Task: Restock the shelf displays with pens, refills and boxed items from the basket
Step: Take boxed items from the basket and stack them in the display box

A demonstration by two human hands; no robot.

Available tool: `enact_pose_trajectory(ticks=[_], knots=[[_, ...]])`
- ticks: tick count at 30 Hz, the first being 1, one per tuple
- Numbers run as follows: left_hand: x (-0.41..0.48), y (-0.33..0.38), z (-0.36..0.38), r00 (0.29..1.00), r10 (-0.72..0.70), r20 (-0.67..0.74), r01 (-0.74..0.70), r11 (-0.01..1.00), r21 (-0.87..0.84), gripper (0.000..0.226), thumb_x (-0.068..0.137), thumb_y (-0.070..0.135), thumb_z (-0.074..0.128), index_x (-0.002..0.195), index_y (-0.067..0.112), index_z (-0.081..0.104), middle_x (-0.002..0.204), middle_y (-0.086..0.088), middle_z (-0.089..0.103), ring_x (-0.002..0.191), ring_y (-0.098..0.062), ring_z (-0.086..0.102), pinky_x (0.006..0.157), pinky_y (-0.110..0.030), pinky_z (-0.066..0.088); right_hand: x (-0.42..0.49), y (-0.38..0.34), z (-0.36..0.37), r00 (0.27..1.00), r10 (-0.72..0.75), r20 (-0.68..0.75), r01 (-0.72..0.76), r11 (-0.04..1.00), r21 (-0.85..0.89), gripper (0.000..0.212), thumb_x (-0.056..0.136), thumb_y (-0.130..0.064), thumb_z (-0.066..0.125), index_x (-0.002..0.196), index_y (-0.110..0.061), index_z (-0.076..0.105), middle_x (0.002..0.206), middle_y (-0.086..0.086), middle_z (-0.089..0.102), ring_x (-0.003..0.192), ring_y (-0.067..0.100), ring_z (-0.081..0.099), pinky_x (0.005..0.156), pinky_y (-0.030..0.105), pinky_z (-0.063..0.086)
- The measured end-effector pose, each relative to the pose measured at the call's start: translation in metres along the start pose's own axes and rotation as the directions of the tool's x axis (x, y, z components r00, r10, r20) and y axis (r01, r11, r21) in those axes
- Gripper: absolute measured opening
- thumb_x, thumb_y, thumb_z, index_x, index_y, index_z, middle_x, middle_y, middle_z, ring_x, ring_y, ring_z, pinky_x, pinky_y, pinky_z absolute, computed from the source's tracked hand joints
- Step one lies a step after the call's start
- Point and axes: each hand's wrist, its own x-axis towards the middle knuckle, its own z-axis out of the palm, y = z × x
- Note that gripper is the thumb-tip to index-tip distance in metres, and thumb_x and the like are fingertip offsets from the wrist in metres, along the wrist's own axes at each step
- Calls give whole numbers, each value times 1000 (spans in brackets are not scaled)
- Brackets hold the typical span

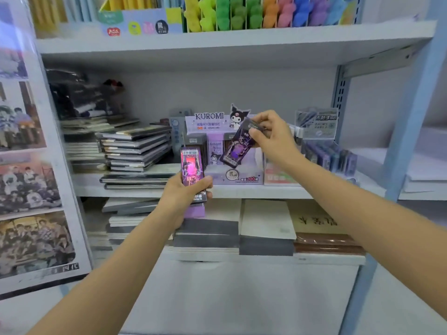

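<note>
Two hands are raised before the middle shelf (242,192). A pink holographic box (191,165) is gripped upright by the curled fingers of the left hand (186,193), at about 8 o'clock of the Kuromi display carton (233,176). A dark purple box (238,145) is pinched at its top end between thumb and fingers of the right hand (272,137) and held tilted over the carton's open top, its lower end pointing toward 7 o'clock.

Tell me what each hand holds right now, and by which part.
Left hand grips a pink-lit pack round its lower half. Right hand pinches a dark purple pack by its top end.
</note>
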Motion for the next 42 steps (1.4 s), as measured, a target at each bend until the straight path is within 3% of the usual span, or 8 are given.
enact_pose_trajectory(ticks=[10,19,23,30,32,34,37,42], knots=[[34,3,-1,999,-12,30,10,999,47,49,66,25,84,105,7,59,77,-7,74,56,-16,66,54,-26,53,48,31,28,988,-49,147,107,901,-421,16,94,-5,57,107,-14,54,97,2,63,84,16,57,74,26,41],[40,-2,-5,999,-12,51,10,999,41,39,73,20,82,103,11,59,75,-4,74,56,-15,65,54,-25,53,75,28,32,951,57,305,125,830,-544,14,94,-7,58,104,-16,53,97,7,63,84,24,57,77,31,46],[39,-1,-4,999,-19,48,17,999,40,38,74,16,82,104,9,59,76,-5,74,55,-16,64,54,-26,54,73,37,41,973,13,232,124,815,-565,15,91,-6,61,104,-13,56,96,11,63,80,22,55,73,29,42],[34,4,1,999,-16,41,14,999,53,31,75,11,81,94,10,58,72,-5,73,49,-14,62,50,-24,54,63,45,44,990,-68,123,132,743,-656,26,91,-19,66,117,-15,68,114,6,48,107,22,49,86,37,46],[32,5,2,998,-19,55,15,997,71,31,74,11,82,93,11,57,68,-2,72,48,-14,62,49,-24,54,60,38,40,987,-109,115,156,805,-573,25,93,-26,62,116,-15,68,112,3,48,106,16,48,88,31,44],[31,6,4,997,-19,81,9,993,116,32,74,12,83,92,14,57,65,0,71,49,-13,62,49,-24,53,52,28,38,984,-138,115,169,928,-332,25,95,-29,59,115,-18,67,114,0,53,99,10,54,84,24,44],[30,9,7,994,-16,112,-4,984,180,33,72,14,84,93,15,59,64,0,71,50,-14,63,50,-25,54,36,18,39,955,-120,270,130,991,-17,27,93,-27,63,117,-17,65,112,1,64,96,11,64,80,25,55],[27,14,10,991,-48,126,34,993,115,39,69,12,85,101,8,62,75,-7,72,55,-18,64,53,-27,54,24,27,37,944,-61,323,32,995,94,22,85,-8,71,107,-10,68,89,6,68,77,9,63,75,21,55]])
